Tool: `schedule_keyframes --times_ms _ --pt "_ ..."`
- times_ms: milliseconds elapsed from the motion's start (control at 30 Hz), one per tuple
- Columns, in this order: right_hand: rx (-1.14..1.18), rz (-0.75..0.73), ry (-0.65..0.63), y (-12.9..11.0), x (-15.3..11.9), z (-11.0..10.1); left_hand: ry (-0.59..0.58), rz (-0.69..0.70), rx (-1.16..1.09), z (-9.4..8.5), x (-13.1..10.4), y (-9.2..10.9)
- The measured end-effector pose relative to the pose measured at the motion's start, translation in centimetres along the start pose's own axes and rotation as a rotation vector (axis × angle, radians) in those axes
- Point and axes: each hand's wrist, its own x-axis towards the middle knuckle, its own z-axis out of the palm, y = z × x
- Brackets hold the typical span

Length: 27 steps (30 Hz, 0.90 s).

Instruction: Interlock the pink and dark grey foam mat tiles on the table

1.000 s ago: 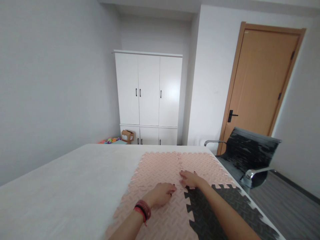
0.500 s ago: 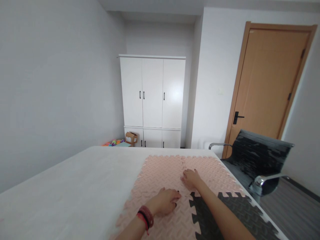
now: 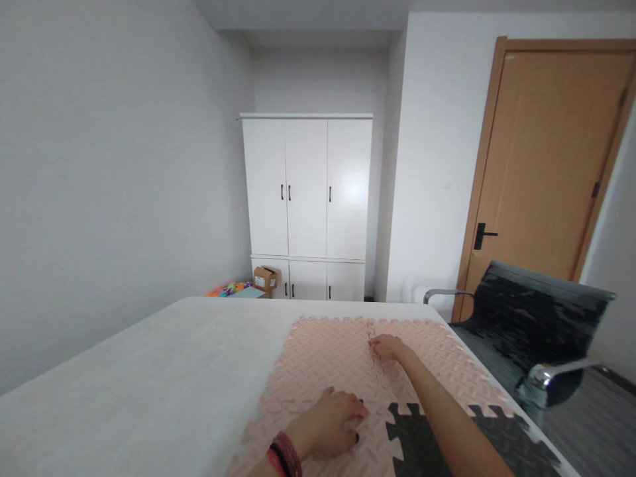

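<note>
Pink foam puzzle mats (image 3: pixel 322 358) lie joined together on a white table (image 3: pixel 149 377), with a dark grey mat (image 3: pixel 501 444) locked on at the near right. My left hand (image 3: pixel 332 424), with a red and black bracelet on the wrist, rests palm down on a near pink mat, fingers curled at the seam. Farther out, my right hand (image 3: pixel 390 346) presses its fingertips on the toothed seam between the two far pink mats. Neither hand holds anything.
A black mesh office chair (image 3: pixel 527 331) with chrome armrests stands at the table's right edge. Behind it is a shut wooden door (image 3: pixel 546 165). A white wardrobe (image 3: pixel 308 205) stands at the back wall, with a cardboard box (image 3: pixel 265 278) and colourful toys on the floor beside it.
My right hand has slid farther along the seam, away from me. The view has shifted forward and slightly right. My left hand stays pressed on the near mat.
</note>
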Motion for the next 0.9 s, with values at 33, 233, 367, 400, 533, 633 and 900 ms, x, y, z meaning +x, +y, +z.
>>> schedule_keyframes --times_ms 33,233,367,400,533,633,900 --pt "0.004 0.002 -0.015 0.2 0.3 -0.4 0.002 0.001 -0.002 0.0 0.0 0.0" --pt "-0.011 0.021 0.049 -0.1 1.5 -0.9 0.026 -0.002 -0.003 0.1 -0.3 -0.2" --pt "-0.031 0.052 0.222 -0.8 1.1 1.2 0.023 -0.027 -0.058 0.4 -0.3 -0.6" --pt "-0.035 0.052 0.253 -0.9 1.0 1.8 0.023 -0.026 -0.065 0.5 -0.2 -0.7" --pt "-0.06 0.055 0.305 -1.1 1.7 2.9 0.031 0.006 -0.037 0.6 -0.1 -0.8" --pt "-0.082 0.095 0.294 -1.5 2.9 2.8 0.04 0.024 -0.024 0.6 0.0 -0.7" --pt "-0.059 0.158 0.336 -2.3 4.2 3.3 0.032 -0.013 -0.071 0.4 0.0 -0.8"
